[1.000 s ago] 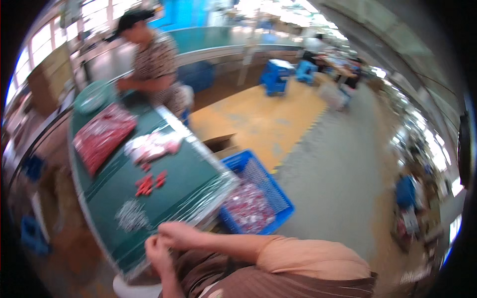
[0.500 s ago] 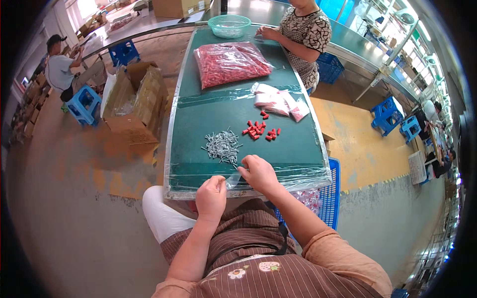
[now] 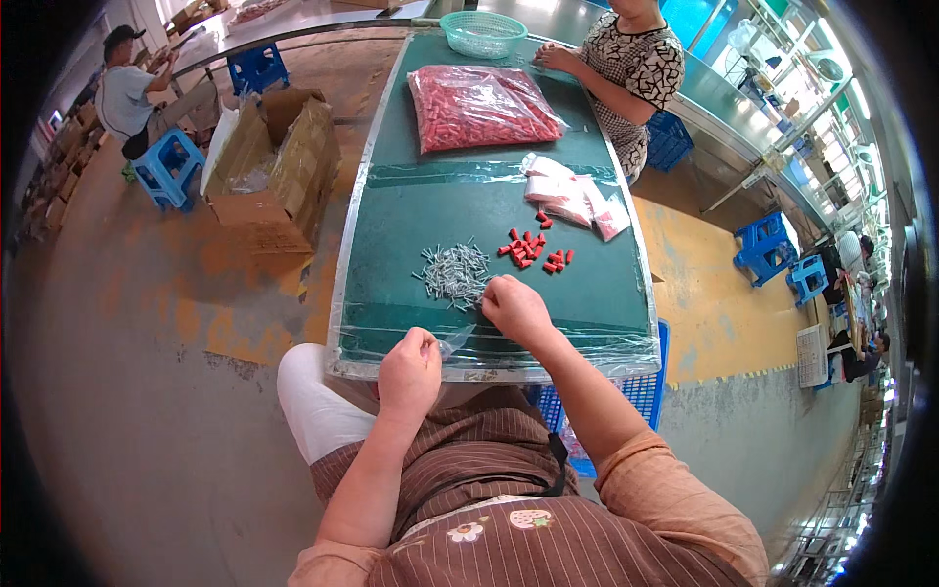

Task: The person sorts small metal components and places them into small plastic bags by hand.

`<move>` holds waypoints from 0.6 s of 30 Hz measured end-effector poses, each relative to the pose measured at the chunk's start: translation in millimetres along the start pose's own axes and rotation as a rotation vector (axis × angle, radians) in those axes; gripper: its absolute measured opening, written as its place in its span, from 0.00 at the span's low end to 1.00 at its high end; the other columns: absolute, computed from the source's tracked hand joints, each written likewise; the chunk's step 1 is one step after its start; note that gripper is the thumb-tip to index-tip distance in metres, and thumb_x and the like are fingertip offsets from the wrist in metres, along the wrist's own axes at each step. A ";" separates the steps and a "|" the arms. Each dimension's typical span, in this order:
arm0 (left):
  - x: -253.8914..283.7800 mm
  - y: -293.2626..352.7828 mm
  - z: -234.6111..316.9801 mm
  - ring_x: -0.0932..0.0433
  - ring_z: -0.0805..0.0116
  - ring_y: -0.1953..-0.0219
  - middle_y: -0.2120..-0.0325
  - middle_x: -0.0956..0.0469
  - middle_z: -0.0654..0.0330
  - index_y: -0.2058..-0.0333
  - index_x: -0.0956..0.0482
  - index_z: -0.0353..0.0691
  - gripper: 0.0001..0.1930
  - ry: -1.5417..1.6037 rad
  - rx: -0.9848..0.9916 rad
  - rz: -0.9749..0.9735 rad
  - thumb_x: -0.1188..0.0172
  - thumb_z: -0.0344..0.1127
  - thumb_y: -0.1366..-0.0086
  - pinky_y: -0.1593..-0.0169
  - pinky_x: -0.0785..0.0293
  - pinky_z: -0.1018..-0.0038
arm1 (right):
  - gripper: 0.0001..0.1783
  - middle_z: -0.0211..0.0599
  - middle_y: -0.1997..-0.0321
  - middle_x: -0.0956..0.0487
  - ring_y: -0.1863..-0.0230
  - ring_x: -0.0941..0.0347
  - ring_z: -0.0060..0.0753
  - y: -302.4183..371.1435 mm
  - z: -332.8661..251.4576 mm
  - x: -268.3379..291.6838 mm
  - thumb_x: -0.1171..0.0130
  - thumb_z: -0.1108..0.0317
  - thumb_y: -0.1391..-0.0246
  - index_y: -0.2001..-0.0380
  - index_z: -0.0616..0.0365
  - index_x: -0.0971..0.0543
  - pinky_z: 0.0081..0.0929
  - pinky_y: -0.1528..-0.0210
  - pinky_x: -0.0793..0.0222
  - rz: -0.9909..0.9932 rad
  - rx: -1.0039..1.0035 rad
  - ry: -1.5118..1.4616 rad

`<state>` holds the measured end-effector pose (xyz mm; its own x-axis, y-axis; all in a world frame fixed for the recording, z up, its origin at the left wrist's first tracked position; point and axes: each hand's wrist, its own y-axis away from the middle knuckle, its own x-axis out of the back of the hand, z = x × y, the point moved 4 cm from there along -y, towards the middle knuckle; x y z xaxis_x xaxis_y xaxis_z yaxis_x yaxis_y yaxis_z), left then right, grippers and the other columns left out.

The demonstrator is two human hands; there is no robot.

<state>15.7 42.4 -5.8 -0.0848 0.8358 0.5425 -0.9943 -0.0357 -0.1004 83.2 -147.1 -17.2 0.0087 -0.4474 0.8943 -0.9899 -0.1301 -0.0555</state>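
Left hand (image 3: 411, 368) pinches a small clear plastic bag (image 3: 456, 340) at the green tabletop's (image 3: 383, 210) near edge; right hand (image 3: 516, 311) bunches by heaped grey metal screws (image 3: 455, 275), can't tell if gripping any. Looks like plenty left, red cylindrical plastic plugs (image 3: 524, 251) too.

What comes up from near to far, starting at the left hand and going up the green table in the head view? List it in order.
Left hand, pile of small grey pieces, pink-and-white packets, large bag of red pieces, green basket.
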 end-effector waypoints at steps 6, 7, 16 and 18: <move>1.2 -8.1 -1.4 0.25 0.59 0.76 0.79 0.25 0.52 0.73 0.25 0.35 0.05 0.004 0.061 -0.032 0.41 0.30 0.45 0.70 0.30 0.69 | 0.11 0.50 0.70 0.22 0.63 0.25 0.53 3.6 20.8 6.0 0.46 0.64 0.51 0.70 0.61 0.23 0.41 0.59 0.31 -0.041 -0.165 -0.332; 1.1 -9.3 -2.4 0.25 0.60 0.76 0.79 0.25 0.52 0.73 0.25 0.35 0.05 0.006 0.058 -0.020 0.40 0.30 0.45 0.70 0.30 0.69 | 0.11 0.50 0.70 0.22 0.63 0.25 0.53 5.0 18.3 8.5 0.46 0.64 0.51 0.70 0.61 0.23 0.41 0.59 0.31 -0.044 -0.167 -0.331; 2.9 -8.9 1.1 0.25 0.53 0.75 0.80 0.25 0.53 0.74 0.25 0.37 0.04 -0.018 0.023 0.014 0.41 0.30 0.46 0.70 0.30 0.63 | 0.08 0.48 0.71 0.25 0.65 0.27 0.53 27.9 -8.1 2.1 0.47 0.67 0.51 0.75 0.60 0.24 0.44 0.61 0.31 -0.024 0.019 -0.053; 2.3 -8.3 2.5 0.25 0.55 0.75 0.80 0.25 0.53 0.74 0.25 0.36 0.04 -0.040 0.017 0.017 0.40 0.29 0.46 0.70 0.30 0.65 | 0.06 0.48 0.72 0.26 0.66 0.28 0.52 29.5 -10.1 -2.2 0.47 0.68 0.52 0.76 0.59 0.24 0.44 0.61 0.31 0.024 0.049 -0.034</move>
<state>23.6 43.2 -1.6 -0.1036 0.8127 0.5734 -0.9937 -0.0593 -0.0955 52.6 -141.0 -16.3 -0.0089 -0.4805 0.8770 -0.9818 -0.1622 -0.0988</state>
